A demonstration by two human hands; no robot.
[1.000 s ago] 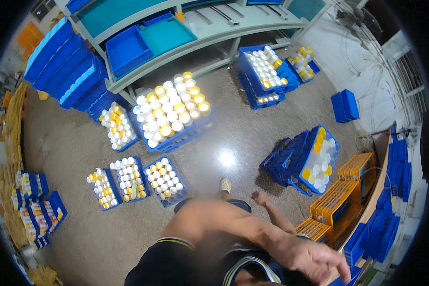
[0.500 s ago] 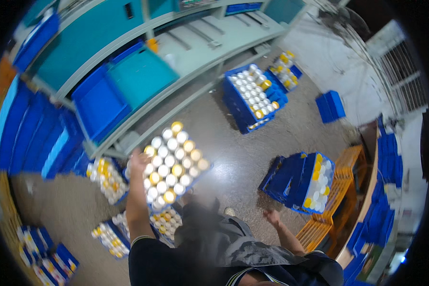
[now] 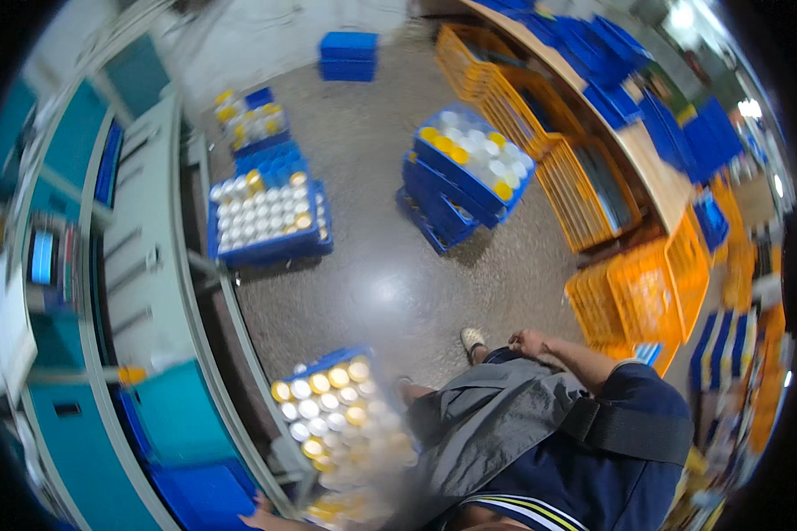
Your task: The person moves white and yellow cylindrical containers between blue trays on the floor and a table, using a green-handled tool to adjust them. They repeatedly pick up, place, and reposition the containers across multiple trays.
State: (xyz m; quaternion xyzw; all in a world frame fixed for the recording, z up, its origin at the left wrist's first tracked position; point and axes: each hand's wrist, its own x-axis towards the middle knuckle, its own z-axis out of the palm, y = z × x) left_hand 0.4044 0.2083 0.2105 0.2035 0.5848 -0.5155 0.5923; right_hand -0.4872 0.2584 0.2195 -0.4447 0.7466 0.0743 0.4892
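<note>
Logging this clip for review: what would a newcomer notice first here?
Blue crates of white and yellow capped cylinders dot the grey floor, one stack tilted at centre. Orange crates line the right. The right hand hangs by the hip; the left hand reaches toward the lower edge.

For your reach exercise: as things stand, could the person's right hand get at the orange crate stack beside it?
Probably yes: the right hand hangs empty by the hip, with bare floor between it and the orange crates.
</note>
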